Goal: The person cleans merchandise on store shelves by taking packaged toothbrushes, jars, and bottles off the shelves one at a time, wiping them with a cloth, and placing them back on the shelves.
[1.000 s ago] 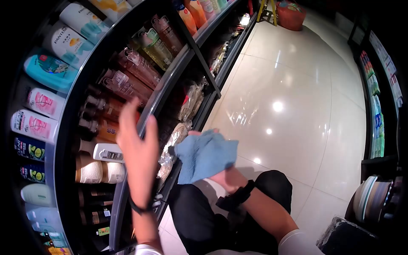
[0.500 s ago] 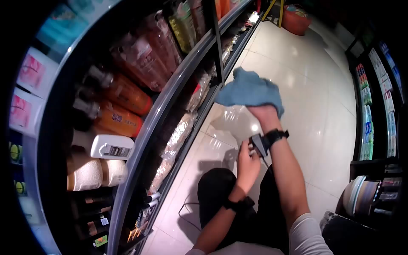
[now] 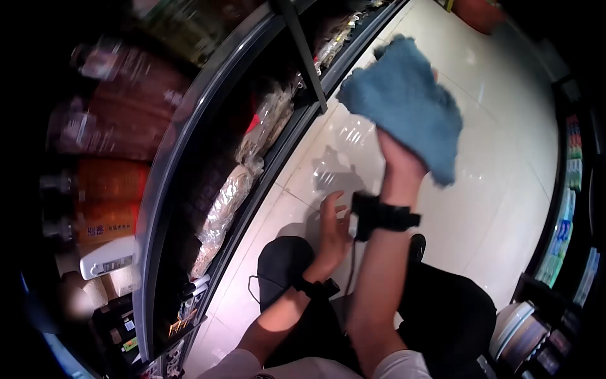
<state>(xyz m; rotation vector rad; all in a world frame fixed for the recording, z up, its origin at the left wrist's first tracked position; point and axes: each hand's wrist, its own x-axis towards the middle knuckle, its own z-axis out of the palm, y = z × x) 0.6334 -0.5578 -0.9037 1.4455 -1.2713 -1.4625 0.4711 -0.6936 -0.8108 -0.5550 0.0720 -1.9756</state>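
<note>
A blue cloth (image 3: 404, 95) drapes over the fingers of my right hand (image 3: 401, 158), which holds it above the shiny tiled floor; most of those fingers are hidden under it. On my right wrist sits a black strapped device (image 3: 385, 215), with a thin cable hanging below. My left hand (image 3: 332, 230) is beside this device, fingers apart and nothing in them. Another black band (image 3: 315, 288) circles my left wrist.
On the left, a shelf rack with a curved clear edge (image 3: 170, 151) carries pump bottles (image 3: 104, 218) and plastic-wrapped packs (image 3: 230, 189). More shelves with boxed goods (image 3: 562, 234) and stacked bowls (image 3: 517, 331) line the right. An orange-red tub (image 3: 478, 14) stands far ahead.
My right hand has lifted the cloth upward and nearer to the camera. My left hand has come away from the wrist device, its fingers spreading. The view has shifted.
</note>
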